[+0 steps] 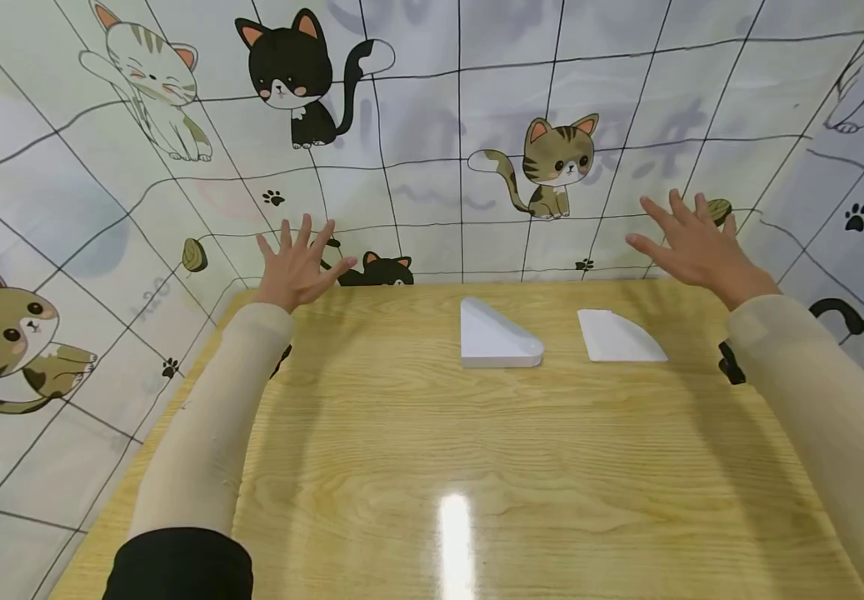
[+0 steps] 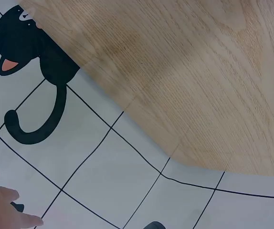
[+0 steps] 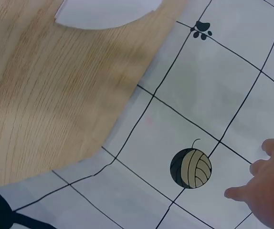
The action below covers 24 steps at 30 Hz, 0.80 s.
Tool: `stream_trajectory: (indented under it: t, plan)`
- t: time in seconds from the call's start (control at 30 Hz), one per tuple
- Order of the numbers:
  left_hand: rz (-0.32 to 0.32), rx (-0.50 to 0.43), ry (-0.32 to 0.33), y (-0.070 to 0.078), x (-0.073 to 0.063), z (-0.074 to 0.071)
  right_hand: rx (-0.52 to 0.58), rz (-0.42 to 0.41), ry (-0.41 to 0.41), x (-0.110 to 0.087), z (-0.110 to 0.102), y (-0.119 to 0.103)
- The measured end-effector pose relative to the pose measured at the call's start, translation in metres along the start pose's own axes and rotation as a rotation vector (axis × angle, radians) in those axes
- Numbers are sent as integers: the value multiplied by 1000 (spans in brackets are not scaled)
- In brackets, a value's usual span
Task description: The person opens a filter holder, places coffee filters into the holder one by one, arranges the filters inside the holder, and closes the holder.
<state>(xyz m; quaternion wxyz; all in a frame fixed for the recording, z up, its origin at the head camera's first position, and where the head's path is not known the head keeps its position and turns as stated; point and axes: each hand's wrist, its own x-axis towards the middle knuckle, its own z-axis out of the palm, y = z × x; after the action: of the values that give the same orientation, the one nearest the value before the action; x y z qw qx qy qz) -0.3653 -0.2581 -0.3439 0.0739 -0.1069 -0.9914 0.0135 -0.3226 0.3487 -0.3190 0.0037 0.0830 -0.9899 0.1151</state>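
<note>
Both arms reach forward over the wooden table. My left hand (image 1: 298, 265) is spread with fingers apart near the far left corner, holding nothing. On the far right, my right hand (image 1: 697, 248) is likewise spread, its fingers pointing up before the cat-print backdrop. Between them on the table lies a white triangular box (image 1: 497, 333) with a rounded corner. To its right is a flat stack of white fan-shaped paper (image 1: 621, 337), part of which also shows at the top of the right wrist view. Neither hand touches these objects.
The table (image 1: 417, 450) has a pale wood grain and a bright light reflection near its front. A white backdrop (image 1: 432, 117) with grid lines and cartoon cats stands behind and at both sides of it.
</note>
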Motion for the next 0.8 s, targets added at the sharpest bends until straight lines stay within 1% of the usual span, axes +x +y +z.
stream_trajectory:
  t: [0.2, 0.37, 0.57, 0.63, 0.67, 0.8]
  plan:
    - [1, -51, -2, -1, 2, 2, 78, -23, 5, -1, -3, -8]
    - [12, -135, -14, 4, 1, 5, 115, -57, 33, -4, -3, -19]
    - [53, -232, -6, 21, 3, 5, 165, -94, 59, -9, -2, -35]
    - [61, -274, -15, 28, 3, 5, 179, -105, 65, -12, -1, -40]
    - [62, -290, -24, 32, 4, 6, 186, -111, 70, -13, 0, -43]
    - [60, -359, -97, 44, 4, 9, 218, -130, 88, -19, 5, -52]
